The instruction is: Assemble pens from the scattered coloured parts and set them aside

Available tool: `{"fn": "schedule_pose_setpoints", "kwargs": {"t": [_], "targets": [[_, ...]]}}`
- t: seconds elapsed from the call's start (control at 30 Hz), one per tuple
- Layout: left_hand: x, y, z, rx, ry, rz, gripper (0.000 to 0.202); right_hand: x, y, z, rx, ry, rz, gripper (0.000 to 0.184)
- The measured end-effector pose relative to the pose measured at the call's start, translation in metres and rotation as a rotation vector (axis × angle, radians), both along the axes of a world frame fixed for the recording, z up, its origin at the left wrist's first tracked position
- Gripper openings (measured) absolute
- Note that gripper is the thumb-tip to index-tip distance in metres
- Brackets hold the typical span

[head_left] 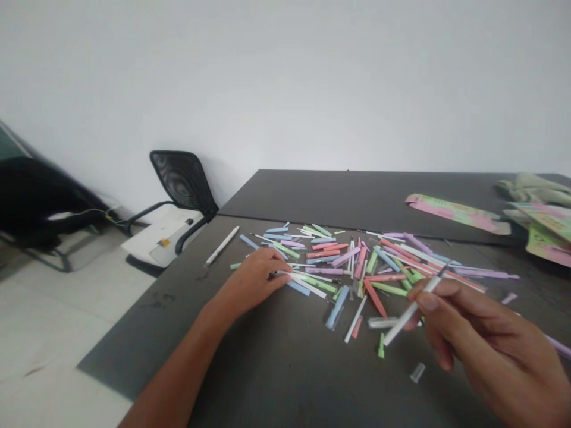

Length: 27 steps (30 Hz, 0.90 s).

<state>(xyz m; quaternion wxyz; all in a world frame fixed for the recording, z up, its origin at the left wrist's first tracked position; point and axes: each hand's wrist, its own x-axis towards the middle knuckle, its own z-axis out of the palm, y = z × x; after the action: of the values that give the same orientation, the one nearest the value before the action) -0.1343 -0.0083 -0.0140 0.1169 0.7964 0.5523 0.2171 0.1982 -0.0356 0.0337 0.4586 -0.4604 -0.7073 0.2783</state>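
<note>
My right hand [486, 339] is raised at the right, pinching a white pen refill [410, 312] between thumb and fingers. The refill is tilted, its thin grey tip pointing up and away. Over the left part of the pile, my left hand [252, 276] has its fingers curled round a thin white refill with a dark tip, partly hidden by the hand. Between and beyond the hands lie many loose pen parts: blue, green, red and purple barrels such as a blue one [338, 306], with white refills among them. A clear cap [417, 373] lies below my right hand.
One white pen [222, 245] lies apart at the table's left. Pink and green card packaging [457, 212] and a greyish cloth [537, 189] are at the back right. A seam crosses the dark table [267, 368]. A black mesh chair [182, 178] stands beyond its left edge.
</note>
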Motion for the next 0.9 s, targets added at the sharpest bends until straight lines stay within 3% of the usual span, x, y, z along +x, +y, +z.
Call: {"fn": "schedule_pose_setpoints", "kwargs": {"t": [0.27, 0.4, 0.63, 0.9], "targets": [[0.001, 0.006, -0.010, 0.067, 0.094, 0.007, 0.022, 0.010, 0.001, -0.011, -0.126, -0.013, 0.092, 0.038], [-0.002, 0.009, -0.017, 0.086, 0.105, 0.009, 0.023, 0.008, -0.001, -0.013, -0.242, 0.007, 0.114, 0.040], [-0.006, 0.012, -0.022, 0.106, 0.068, -0.001, 0.027, 0.003, 0.003, -0.017, -0.312, 0.037, 0.167, 0.040], [-0.006, 0.013, -0.022, 0.119, 0.050, 0.016, 0.034, 0.003, 0.005, -0.014, -0.253, -0.026, 0.195, 0.033]]}}
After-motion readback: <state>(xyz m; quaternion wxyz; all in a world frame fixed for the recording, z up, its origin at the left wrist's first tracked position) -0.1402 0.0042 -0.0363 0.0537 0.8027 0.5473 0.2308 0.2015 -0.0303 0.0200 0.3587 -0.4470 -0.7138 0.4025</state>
